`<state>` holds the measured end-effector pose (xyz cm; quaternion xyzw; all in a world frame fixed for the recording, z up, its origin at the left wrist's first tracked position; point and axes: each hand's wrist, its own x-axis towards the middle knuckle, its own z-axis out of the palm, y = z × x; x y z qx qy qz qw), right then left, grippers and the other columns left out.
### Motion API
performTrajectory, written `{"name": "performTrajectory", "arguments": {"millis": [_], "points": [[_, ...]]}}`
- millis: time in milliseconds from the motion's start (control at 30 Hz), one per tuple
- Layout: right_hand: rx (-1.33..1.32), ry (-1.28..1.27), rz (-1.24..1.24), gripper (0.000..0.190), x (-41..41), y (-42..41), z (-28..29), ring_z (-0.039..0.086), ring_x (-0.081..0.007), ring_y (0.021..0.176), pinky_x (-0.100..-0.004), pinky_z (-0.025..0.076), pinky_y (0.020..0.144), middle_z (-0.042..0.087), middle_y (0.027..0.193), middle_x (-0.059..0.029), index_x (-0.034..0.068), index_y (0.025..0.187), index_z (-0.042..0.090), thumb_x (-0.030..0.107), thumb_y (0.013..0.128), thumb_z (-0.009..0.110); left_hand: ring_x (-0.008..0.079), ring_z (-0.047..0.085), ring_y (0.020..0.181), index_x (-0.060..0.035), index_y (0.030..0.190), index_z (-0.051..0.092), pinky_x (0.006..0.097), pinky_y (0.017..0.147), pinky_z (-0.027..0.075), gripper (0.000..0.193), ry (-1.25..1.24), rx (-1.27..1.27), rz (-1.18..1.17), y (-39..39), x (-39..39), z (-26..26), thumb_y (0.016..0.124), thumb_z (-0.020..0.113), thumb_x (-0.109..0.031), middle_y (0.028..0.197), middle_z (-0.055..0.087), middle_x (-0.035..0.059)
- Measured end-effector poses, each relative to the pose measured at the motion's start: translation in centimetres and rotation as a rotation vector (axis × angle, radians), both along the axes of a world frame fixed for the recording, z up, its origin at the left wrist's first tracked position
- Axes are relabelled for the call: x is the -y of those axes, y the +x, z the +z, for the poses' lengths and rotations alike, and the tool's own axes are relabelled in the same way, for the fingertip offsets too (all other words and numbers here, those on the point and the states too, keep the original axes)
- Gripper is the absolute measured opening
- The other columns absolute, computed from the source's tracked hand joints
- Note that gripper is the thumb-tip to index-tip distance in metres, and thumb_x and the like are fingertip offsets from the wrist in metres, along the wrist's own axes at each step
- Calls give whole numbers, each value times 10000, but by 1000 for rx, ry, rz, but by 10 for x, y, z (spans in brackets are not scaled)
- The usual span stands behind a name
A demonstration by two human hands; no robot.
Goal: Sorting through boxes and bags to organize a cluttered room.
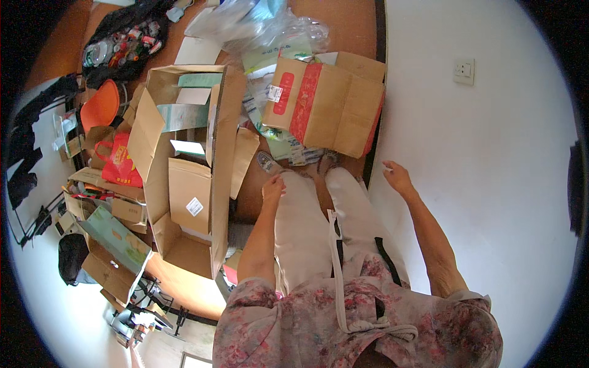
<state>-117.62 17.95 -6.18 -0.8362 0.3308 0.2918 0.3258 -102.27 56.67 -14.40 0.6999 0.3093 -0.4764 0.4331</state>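
My left hand [274,187] hangs beside my left thigh with its fingers loosely curled; how far apart they are is unclear, and no object shows in it. On the other side, my right hand [397,177] is held out near the white wall [497,193], empty, with the fingers half bent and apart. Before my feet stands a closed cardboard box [331,99] with red printed tape and a label. Left of my legs is a large open carton [225,170] with cardboard pieces inside, among them a flat brown box [189,188] bearing a label.
Clear plastic bags [257,23] and printed sheets [303,154] lie around the taped box. A black bag of bottles and cans [124,48] sits farther off. An orange stool [100,106], a red bag [120,161] and an open green-sided box [117,239] crowd the left.
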Motion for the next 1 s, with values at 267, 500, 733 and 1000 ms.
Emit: {"name": "performTrajectory", "arguments": {"millis": [267, 500, 733, 1000], "points": [[-76, -14, 4, 369, 22, 4, -36, 570, -252, 975, -342, 444, 842, 588, 1055, -151, 36, 1101, 541, 208, 775, 564, 137, 592, 687, -8, 1108, 536, 258, 543, 491, 354, -70, -13, -22, -4, 27, -2, 796, 540, -175, 817, 594, 59], [35, -9, -97, 352, 31, -1, -30, 566, -296, 935, -381, 438, 823, 599, 1017, -123, 81, 1081, 544, 263, 780, 554, 155, 584, 743, 2, 1126, 524, 262, 588, 487, 363, -94, 26, -49, 10, 28, 24, 803, 544, -161, 922, 583, 92], [290, -114, -370, 311, 61, 26, 80, 578, -252, 909, -342, 446, 810, 598, 1031, -121, 100, 1122, 549, 180, 824, 515, 101, 487, 546, -30, 922, 555, 235, 447, 396, 144, -18, 75, 230, -10, -59, 69, 813, 547, -125, 684, 515, 23], [733, -271, -643, 298, 95, 46, 179, 567, -197, 954, -322, 459, 813, 573, 1075, -104, 92, 1156, 515, 69, 865, 454, 142, 531, 540, -49, 952, 564, 269, 434, 444, 197, 157, -89, 378, -103, -128, 112, 771, 577, -126, 673, 543, 39]]}}
